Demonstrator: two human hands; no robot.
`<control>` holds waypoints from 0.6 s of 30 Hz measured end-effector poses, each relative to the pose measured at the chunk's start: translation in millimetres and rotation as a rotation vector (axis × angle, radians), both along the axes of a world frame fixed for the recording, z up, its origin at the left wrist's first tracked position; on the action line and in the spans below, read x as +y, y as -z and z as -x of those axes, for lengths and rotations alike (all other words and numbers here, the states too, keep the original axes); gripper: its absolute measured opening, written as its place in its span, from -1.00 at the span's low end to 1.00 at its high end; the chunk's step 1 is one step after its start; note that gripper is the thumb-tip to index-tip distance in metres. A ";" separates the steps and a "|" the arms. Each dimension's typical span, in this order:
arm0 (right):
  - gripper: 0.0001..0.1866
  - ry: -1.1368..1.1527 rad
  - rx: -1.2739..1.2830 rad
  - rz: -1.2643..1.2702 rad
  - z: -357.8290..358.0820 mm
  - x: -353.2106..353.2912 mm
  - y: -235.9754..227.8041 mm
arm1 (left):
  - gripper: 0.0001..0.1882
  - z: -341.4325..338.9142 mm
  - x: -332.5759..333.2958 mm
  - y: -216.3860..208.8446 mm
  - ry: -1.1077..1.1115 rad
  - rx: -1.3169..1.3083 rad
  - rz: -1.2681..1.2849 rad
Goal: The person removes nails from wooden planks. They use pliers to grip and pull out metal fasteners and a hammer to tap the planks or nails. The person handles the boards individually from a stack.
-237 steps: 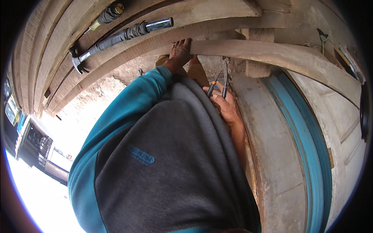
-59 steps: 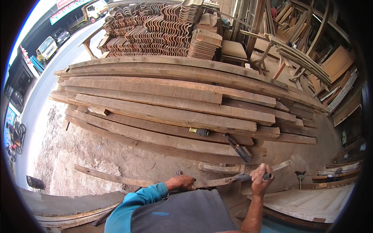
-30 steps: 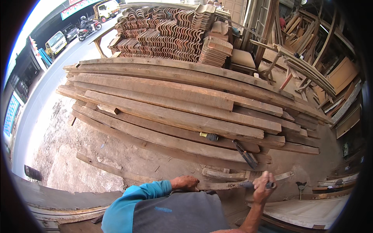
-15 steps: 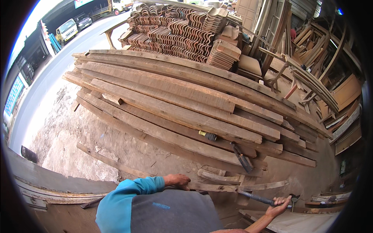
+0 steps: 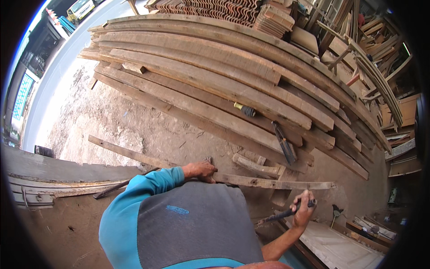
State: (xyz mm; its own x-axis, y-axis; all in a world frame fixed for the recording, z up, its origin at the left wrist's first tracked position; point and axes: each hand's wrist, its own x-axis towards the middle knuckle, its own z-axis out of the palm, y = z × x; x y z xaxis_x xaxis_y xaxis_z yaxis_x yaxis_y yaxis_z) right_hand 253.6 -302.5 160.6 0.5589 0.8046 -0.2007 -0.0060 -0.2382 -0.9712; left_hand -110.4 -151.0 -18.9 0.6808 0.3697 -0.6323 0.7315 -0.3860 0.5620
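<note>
A long, narrow wooden batten (image 5: 298,184) lies across the ground in front of me. My left hand (image 5: 200,171) is closed over its middle, fingers curled down at the edge. My right hand (image 5: 303,210) is raised just on the near side of the batten's right end. It grips a dark-handled striking or prying tool (image 5: 277,217), which slants down to the left; its far end is too unclear to name. Short wood offcuts (image 5: 256,166) and a block (image 5: 280,196) lie beside and under the batten.
A stack of long timber beams (image 5: 210,89) stretches beyond the batten. On it lie a black long-handled tool (image 5: 283,142) and a yellow-and-black object (image 5: 245,109). A dark bar (image 5: 107,192) rests near my left elbow. Roof tiles (image 5: 219,10) are piled at the back.
My right hand has swung left and inward with the tool, whose far end has dropped away from the batten. My left hand stays on the batten. The view has tilted downward.
</note>
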 end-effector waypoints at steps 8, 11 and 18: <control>-0.53 -0.259 -0.453 0.349 21.6 25.7 38.4 | -0.35 4.3 -15.5 6.2 0.013 -0.036 -0.052; -0.54 -0.337 -0.479 0.406 26.1 16.4 64.1 | -0.35 13.0 -7.4 -28.3 -0.041 0.000 0.001; -0.40 -0.100 -0.236 0.754 29.6 -5.5 195.1 | -0.54 44.3 10.3 5.9 -0.085 -0.190 -0.140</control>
State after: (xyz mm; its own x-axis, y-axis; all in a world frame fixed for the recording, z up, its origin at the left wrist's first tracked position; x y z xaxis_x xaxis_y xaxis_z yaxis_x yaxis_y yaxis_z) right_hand 223.9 -308.0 -34.5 0.5871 0.5474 -0.5963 0.2357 -0.8204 -0.5210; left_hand -154.7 -140.6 -24.8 0.7453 0.5057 -0.4345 0.6511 -0.4117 0.6377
